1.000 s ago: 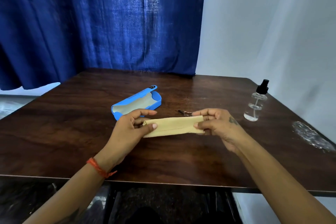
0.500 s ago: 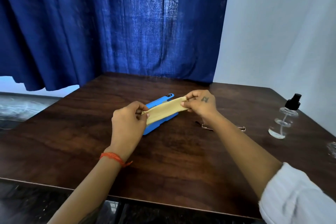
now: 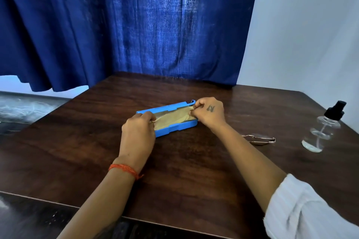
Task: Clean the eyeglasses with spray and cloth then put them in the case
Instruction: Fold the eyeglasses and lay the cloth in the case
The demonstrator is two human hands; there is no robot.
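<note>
The folded cloth (image 3: 173, 119) lies lengthwise inside the open blue case (image 3: 175, 128), its long axis running left-near to right-far across the table (image 3: 97, 151). The left hand (image 3: 138, 132) and right hand (image 3: 208, 113) each pinch one end of it. Judged soft, light and limp; best held by the ends. The eyeglasses (image 3: 259, 139), judged fragile, lie folded near the spray bottle (image 3: 322, 128).

I see a dark wooden table (image 3: 184, 170) carrying three things. An open blue case (image 3: 174, 128) lies near its middle, the folded eyeglasses (image 3: 259, 138) lie to its right, and a clear spray bottle (image 3: 322, 128) stands upright by the right edge.
</note>
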